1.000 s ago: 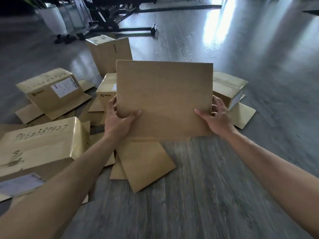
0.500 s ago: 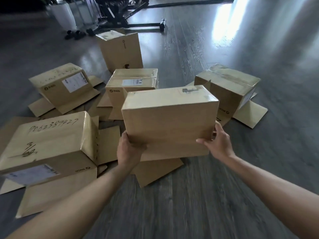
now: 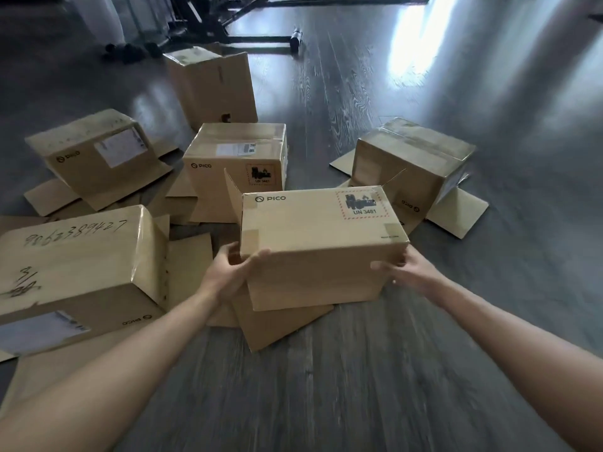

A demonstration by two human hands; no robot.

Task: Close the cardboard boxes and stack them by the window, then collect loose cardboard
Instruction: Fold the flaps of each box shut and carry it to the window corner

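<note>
Held box [image 3: 321, 246]: a PICO carton with a UN 3481 label, kept low over the dark wood floor [image 3: 359, 386] in the middle of the view; side flaps stand up at its far edge, so its far side seems to be open — the opening itself is hidden.
Left hand [image 3: 228, 275]: curled round the box's near left corner, thumb laid on the front face.
Right hand [image 3: 403, 269]: placed at the near right corner; fingers blurred, so whether they are wrapped round the box or only laid against it cannot be told.
Loose cardboard [image 3: 280, 324]: flat sheets are seen directly beneath the held box.
Numbered box [image 3: 78, 265]: lies at the left, handwriting on top.
Other cartons: one just behind [image 3: 236, 168], one at the right [image 3: 414, 164], one far left [image 3: 94, 154] — a tall one [image 3: 212, 86] stands farthest back.
</note>
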